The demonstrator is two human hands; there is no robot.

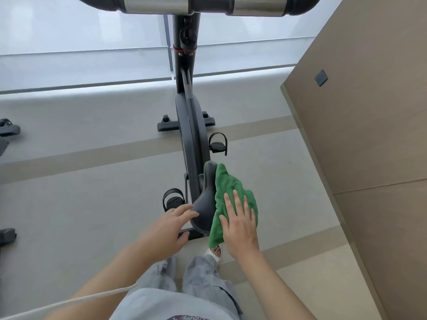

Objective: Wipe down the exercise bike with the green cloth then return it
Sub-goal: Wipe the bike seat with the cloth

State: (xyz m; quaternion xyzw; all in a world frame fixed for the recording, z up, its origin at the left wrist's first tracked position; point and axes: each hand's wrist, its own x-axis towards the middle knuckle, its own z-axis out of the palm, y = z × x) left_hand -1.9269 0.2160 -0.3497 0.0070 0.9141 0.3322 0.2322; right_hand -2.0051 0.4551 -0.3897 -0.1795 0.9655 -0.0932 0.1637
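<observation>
— Hands first: what are they doing?

— Right hand [240, 224] lies flat, fingers straight and spread, pressing the green cloth [233, 199] against the right side of the saddle [204, 204]. It grasps nothing; the palm simply bears on the fabric. Left hand [172, 229] reaches in from the near left, fingers relaxed and slightly bent, fingertips at the saddle's near-left edge; I cannot tell whether they touch it.

— And around them, biggest things first?

— Pale grey floor [80, 204] with tan stripes runs across the whole view. A tan wall panel [369, 112] fills the right side, with a small dark square plate [321, 77] on it. At the far side a long window [80, 42] runs behind a white ledge. The exercise bike [191, 125] stands in the middle, its frame running from far to near, handlebar [196, 4] across the top edge. Parts of other dark equipment [8, 132] show at the left edge.

— Smaller bits?

— One pedal [217, 144] sticks out to the right of the frame, another pedal [173, 199] to the left, just beyond the left hand. Grey trousers [201, 273] and a white sandal [215, 252] sit below the cloth's hanging near end. A white cord [80, 301] crosses the near-left corner.

— Where does the cloth lie?

— Draped along the saddle's right flank, from its far tip down past its near end.
</observation>
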